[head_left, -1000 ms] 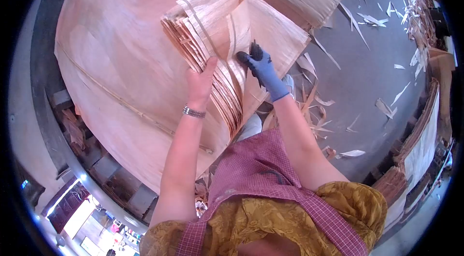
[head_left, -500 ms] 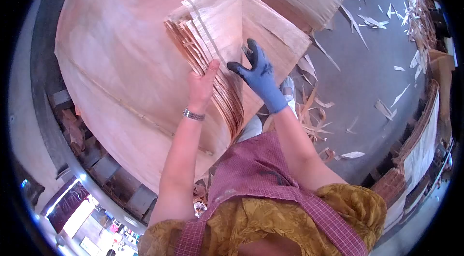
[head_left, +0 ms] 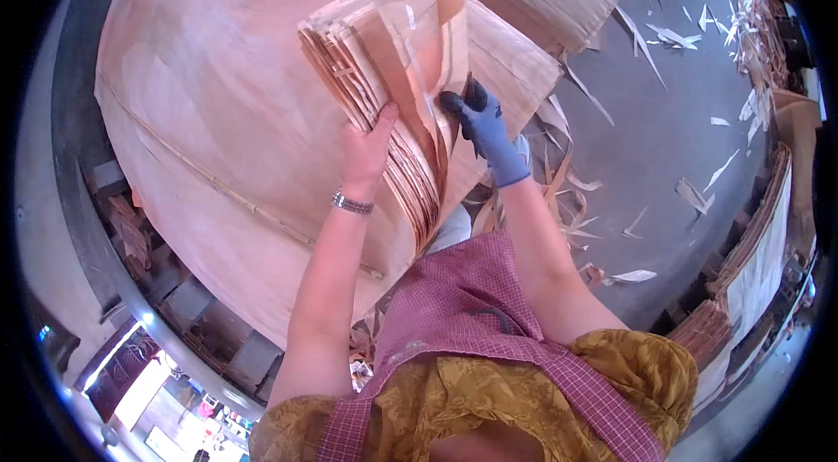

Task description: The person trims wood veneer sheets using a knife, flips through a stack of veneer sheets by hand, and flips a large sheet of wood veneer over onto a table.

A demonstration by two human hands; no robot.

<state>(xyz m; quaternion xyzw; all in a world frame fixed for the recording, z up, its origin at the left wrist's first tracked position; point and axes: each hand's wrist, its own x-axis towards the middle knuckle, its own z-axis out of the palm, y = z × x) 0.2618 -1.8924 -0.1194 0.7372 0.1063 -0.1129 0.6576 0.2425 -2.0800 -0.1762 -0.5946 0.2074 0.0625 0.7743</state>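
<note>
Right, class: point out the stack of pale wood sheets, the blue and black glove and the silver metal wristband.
Stack of pale wood sheets (head_left: 410, 171), head view: layered edges.
Blue and black glove (head_left: 501, 146), head view: blue part.
Silver metal wristband (head_left: 353, 203), head view: middle.

Soft light, with a round black edge.
A white glow shines at the lower left, small things near it look fuzzy, the sides bend, and the thin wood sheets have a shiny spot.

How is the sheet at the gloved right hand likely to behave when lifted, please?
Probably floppy: the sheet curls beside the right hand. Likely light, since its edge looks thin. It may split easily, as splintered strips lie nearby.
</note>
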